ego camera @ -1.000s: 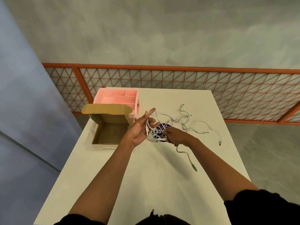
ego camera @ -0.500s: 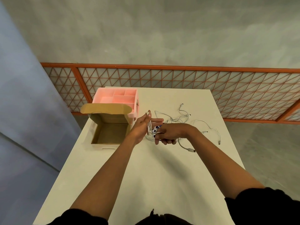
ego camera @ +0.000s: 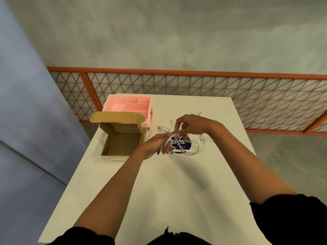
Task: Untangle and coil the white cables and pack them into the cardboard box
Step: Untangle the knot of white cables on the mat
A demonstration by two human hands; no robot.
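L hand (ego camera: 155,145) grips coiled white cables (ego camera: 192,151); R hand (ego camera: 191,126) pinches 1 strand above. Cardboard box (ego camera: 122,145) open at left edge of desk (ego camera: 177,191).

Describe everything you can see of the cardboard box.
The cardboard box is brown inside and pale on its outer front. It stands open on the white table near its left edge. Its lid flap, with rounded corners, stands up at the back, in front of the pink organiser. No white cables show inside. The left hand is just right of it.
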